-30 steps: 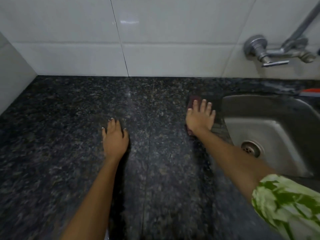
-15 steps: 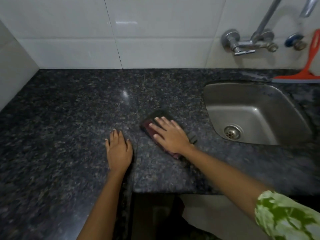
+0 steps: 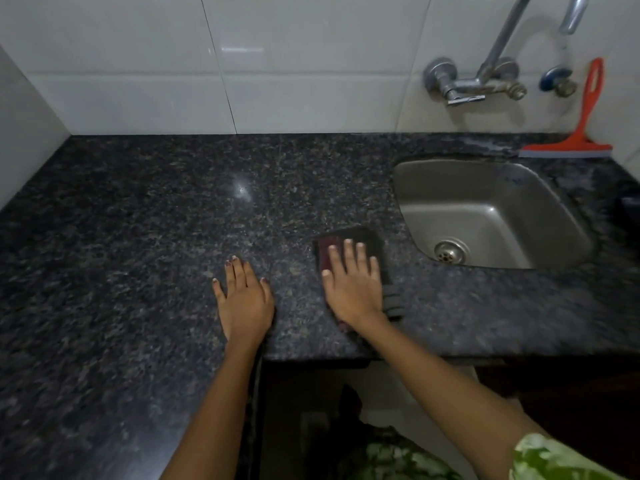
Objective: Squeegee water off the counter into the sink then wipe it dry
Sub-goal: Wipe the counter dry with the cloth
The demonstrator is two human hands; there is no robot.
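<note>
Right hand (image 3: 353, 289) pressed flat on dark cloth (image 3: 349, 242), just left of sink (image 3: 491, 216); no closed grip. Left hand (image 3: 244, 299) open, bracing on counter (image 3: 138, 237). Squeegee (image 3: 575, 143) parked behind sink. Risk: cloth bunching, leaving streaks.

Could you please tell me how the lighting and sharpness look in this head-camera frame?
Head view: dim overall; a small glare spot on the granite counter and a reflection on the wall tiles; wide-angle bending at the edges; slight softness around the right hand and cloth.
</note>
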